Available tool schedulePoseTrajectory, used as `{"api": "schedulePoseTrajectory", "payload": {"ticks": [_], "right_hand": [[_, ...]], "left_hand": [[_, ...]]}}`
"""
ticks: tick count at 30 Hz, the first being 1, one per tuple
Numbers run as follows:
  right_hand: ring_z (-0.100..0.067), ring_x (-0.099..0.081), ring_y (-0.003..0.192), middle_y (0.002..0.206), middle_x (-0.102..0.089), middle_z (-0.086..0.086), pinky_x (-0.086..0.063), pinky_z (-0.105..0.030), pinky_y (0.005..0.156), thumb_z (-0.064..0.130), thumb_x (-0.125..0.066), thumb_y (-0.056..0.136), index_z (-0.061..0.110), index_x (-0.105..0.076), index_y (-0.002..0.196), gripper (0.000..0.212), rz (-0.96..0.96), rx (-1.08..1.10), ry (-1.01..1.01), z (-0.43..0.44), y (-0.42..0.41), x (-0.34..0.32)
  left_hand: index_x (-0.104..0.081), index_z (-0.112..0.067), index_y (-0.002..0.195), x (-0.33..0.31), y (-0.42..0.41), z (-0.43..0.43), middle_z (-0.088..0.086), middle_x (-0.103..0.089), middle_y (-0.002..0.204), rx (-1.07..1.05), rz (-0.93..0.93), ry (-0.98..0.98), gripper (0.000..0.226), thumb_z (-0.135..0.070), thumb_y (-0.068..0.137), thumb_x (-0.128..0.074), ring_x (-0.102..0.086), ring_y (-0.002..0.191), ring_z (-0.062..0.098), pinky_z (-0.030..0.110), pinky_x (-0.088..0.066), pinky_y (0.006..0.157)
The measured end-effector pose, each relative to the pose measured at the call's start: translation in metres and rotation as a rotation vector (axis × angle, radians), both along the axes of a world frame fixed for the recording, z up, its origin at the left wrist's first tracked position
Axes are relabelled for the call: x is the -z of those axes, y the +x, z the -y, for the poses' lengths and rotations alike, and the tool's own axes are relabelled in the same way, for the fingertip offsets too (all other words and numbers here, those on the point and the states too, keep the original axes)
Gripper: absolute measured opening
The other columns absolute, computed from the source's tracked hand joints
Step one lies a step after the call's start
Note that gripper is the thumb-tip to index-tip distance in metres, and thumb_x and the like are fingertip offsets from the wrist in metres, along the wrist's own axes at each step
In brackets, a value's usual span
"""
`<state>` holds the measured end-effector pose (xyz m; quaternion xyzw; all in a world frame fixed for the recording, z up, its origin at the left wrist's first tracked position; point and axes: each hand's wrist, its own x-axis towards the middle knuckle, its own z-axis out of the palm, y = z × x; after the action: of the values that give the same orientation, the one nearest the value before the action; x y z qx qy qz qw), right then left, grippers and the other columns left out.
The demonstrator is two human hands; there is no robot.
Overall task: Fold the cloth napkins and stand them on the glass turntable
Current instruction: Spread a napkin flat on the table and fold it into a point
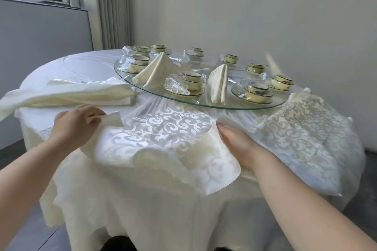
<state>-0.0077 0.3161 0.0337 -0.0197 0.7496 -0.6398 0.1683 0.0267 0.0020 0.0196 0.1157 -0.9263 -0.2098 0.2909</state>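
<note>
A cream damask napkin (163, 138) lies spread and rumpled at the table's near edge, its front corner hanging over. My left hand (78, 123) pinches its left corner, which is lifted. My right hand (237, 142) grips its right edge, fingers pointing up and left. On the glass turntable (204, 104) two folded napkins stand upright: a wide tent shape (155, 70) at the left and a narrow one (218, 83) near the front middle.
Several cream bowls on saucers (191, 82) and clear glasses ring the turntable. A stack of plain folded napkins (81, 93) lies at the left of the table. Another patterned napkin (306, 128) is spread at the right. A wall stands behind, a window at the upper left.
</note>
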Motion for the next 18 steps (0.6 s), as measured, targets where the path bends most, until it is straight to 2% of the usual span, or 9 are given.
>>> {"api": "schedulePoseTrajectory", "payload": {"ticks": [5,8,10,11,13,14,15,17,18], "right_hand": [[-0.016,-0.043,0.127,0.138,-0.045,0.002,-0.029,-0.034,0.111,0.024,-0.038,0.099,0.019,-0.038,0.139,0.04,-0.063,-0.075,0.182,-0.005,-0.008,0.008],[-0.014,-0.04,0.129,0.142,-0.041,0.005,-0.028,-0.036,0.112,0.033,-0.04,0.097,0.022,-0.033,0.141,0.046,-0.086,-0.122,0.274,-0.003,-0.013,0.01],[-0.012,-0.038,0.13,0.143,-0.038,0.006,-0.026,-0.033,0.112,0.034,-0.039,0.097,0.02,-0.03,0.143,0.048,-0.101,-0.126,0.315,0.0,-0.015,0.011],[-0.011,-0.037,0.13,0.143,-0.037,0.007,-0.026,-0.032,0.112,0.034,-0.039,0.097,0.02,-0.029,0.143,0.049,-0.107,-0.122,0.329,0.001,-0.017,0.012],[-0.012,-0.037,0.13,0.144,-0.037,0.007,-0.026,-0.034,0.112,0.036,-0.04,0.096,0.022,-0.03,0.143,0.049,-0.104,-0.113,0.325,0.001,-0.02,0.014],[-0.013,-0.038,0.13,0.144,-0.038,0.007,-0.027,-0.036,0.112,0.038,-0.04,0.096,0.023,-0.031,0.142,0.05,-0.096,-0.103,0.317,0.001,-0.022,0.016],[-0.014,-0.039,0.13,0.144,-0.038,0.006,-0.028,-0.037,0.112,0.04,-0.041,0.095,0.024,-0.031,0.142,0.051,-0.093,-0.095,0.313,0.0,-0.024,0.017],[-0.016,-0.039,0.129,0.143,-0.039,0.005,-0.028,-0.038,0.112,0.04,-0.041,0.095,0.023,-0.031,0.142,0.051,-0.098,-0.088,0.323,-0.001,-0.026,0.019],[-0.016,-0.039,0.13,0.143,-0.038,0.005,-0.028,-0.038,0.112,0.04,-0.04,0.095,0.022,-0.031,0.142,0.051,-0.102,-0.087,0.334,-0.001,-0.027,0.019]], "left_hand": [[-0.062,-0.006,0.113,0.016,-0.01,0.047,0.022,-0.062,0.11,-0.234,0.196,0.057,0.028,-0.006,0.087,-0.05,-0.055,0.101,0.038,0.04,-0.04,0.091],[-0.055,-0.007,0.125,0.016,-0.007,0.042,0.023,-0.052,0.126,-0.266,0.181,-0.02,0.038,-0.014,0.087,-0.054,-0.045,0.117,0.04,0.043,-0.033,0.099],[-0.057,-0.011,0.124,0.009,0.0,0.015,0.018,-0.052,0.128,0.029,-0.04,0.001,0.047,-0.032,0.082,-0.053,-0.045,0.121,0.033,0.037,-0.03,0.1],[-0.059,-0.022,0.122,0.0,0.006,-0.004,0.008,-0.054,0.126,0.27,-0.1,0.043,0.051,-0.046,0.077,-0.054,-0.045,0.121,0.021,0.028,-0.029,0.1],[-0.05,-0.054,0.12,-0.01,0.015,-0.041,-0.018,-0.045,0.126,0.689,-0.036,0.019,0.057,-0.077,0.068,-0.045,-0.034,0.119,-0.012,0.01,-0.019,0.102],[-0.04,-0.055,0.125,-0.01,0.015,-0.054,-0.024,-0.039,0.129,0.794,0.023,-0.057,0.067,-0.084,0.065,-0.039,-0.026,0.12,-0.019,0.009,-0.013,0.105],[-0.036,-0.046,0.13,-0.004,0.011,-0.064,-0.024,-0.038,0.131,0.832,0.033,-0.183,0.075,-0.085,0.066,-0.036,-0.023,0.124,-0.017,0.015,-0.01,0.107],[-0.05,-0.035,0.124,0.008,0.0,-0.079,-0.016,-0.053,0.126,0.766,-0.011,-0.495,0.071,-0.08,0.07,-0.035,-0.031,0.124,-0.001,0.029,-0.012,0.105],[-0.056,-0.035,0.119,0.01,-0.005,-0.083,-0.014,-0.06,0.119,0.713,-0.029,-0.561,0.067,-0.075,0.069,-0.037,-0.036,0.122,0.002,0.03,-0.013,0.103]]}}
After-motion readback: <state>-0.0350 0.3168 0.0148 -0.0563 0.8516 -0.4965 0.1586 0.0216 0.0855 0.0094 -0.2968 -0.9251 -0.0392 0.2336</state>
